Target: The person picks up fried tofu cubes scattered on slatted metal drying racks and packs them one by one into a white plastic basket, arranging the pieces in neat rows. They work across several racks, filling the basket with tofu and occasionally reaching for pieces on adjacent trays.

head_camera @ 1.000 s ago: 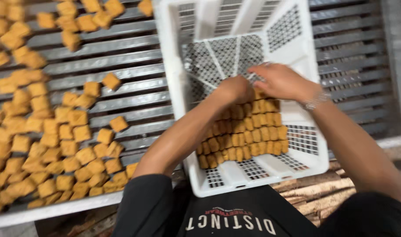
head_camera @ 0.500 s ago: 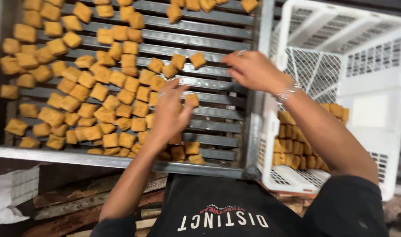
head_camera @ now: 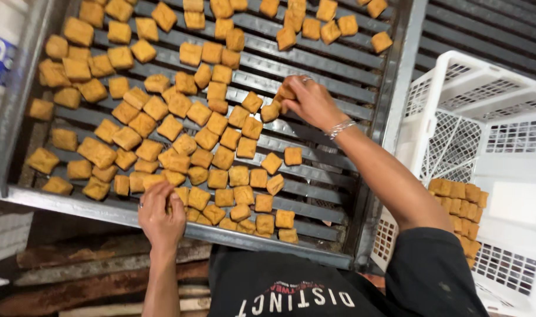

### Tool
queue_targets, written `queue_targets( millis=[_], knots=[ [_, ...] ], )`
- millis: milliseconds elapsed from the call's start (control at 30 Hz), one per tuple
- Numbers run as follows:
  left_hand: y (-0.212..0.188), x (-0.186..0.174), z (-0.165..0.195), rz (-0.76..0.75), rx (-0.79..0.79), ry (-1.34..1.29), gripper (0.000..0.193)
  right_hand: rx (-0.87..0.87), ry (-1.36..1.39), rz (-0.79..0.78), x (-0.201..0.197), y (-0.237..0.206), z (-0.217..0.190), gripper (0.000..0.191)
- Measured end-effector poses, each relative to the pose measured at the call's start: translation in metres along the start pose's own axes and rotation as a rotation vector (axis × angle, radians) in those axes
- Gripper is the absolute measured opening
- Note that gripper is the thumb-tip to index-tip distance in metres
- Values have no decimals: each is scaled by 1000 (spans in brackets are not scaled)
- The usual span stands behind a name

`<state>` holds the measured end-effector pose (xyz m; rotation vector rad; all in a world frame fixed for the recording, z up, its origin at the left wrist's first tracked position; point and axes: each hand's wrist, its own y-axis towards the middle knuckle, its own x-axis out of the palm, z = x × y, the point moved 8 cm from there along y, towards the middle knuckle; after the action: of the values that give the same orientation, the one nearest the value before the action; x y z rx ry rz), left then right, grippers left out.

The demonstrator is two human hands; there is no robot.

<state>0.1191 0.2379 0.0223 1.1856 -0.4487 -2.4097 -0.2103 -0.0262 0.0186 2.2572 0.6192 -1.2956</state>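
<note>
– Cubes (head_camera: 206, 139), golden-brown and fried-looking: where do they lie?

– Most are spread loosely over a slatted metal rack (head_camera: 315, 64), thick on the left and in the middle, thin towards the right rail. A second lot stands packed in tidy rows in a white crate (head_camera: 456, 82) just beside the rack on the right.

– And the hands?

– The right hand (head_camera: 309, 103), with a bracelet (head_camera: 341, 128) at the wrist, reaches out over the middle of the rack. Its grip is pressed together on a small bunch of cubes, held just above the slats. The left hand (head_camera: 161, 214) sits at the near rail, fingers bent over the cubes at that edge. Its back faces the camera, so I cannot tell whether its grip pinches any or only rests on them.

– Which step would you call this?

– Gathering, I judge: each hand is among the loose cubes, and neither is over the crate.

– What does the next move call for?

– A handful kept flat and squared, I think, so it can sit against the rows (head_camera: 462, 199) already packed. The right arm has the rack's raised rail and the crate wall between it and those rows, so a lift over both is needed. Too tight a squeeze could crush soft pieces, and cubes near the gaps could slip between the slats.

– Anything else about?

– Worn planks (head_camera: 74, 276) below the near rail.
</note>
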Motion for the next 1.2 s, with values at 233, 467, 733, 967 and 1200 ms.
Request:
queue_targets(
  millis=[233, 467, 733, 967, 1200],
  knots=[
    [6, 1, -3, 2, -86, -50, 12, -2, 41, -76, 23, 1, -11, 43],
    [11, 0, 0, -22, -67, -58, 11, -2, 142, 229, 6, 22, -30, 36],
    [8, -1, -5, -8, -98, -15, 11, 92, 94, -68, 60, 54, -62, 59],
    [7, -1, -9, -13, -104, -17, 11, -21, 118, 139, 25, 24, -66, 57],
    [5, -2, -11, -9, -93, -34, 11, 81, 113, -142, 74, -29, -84, 63]
  ],
)
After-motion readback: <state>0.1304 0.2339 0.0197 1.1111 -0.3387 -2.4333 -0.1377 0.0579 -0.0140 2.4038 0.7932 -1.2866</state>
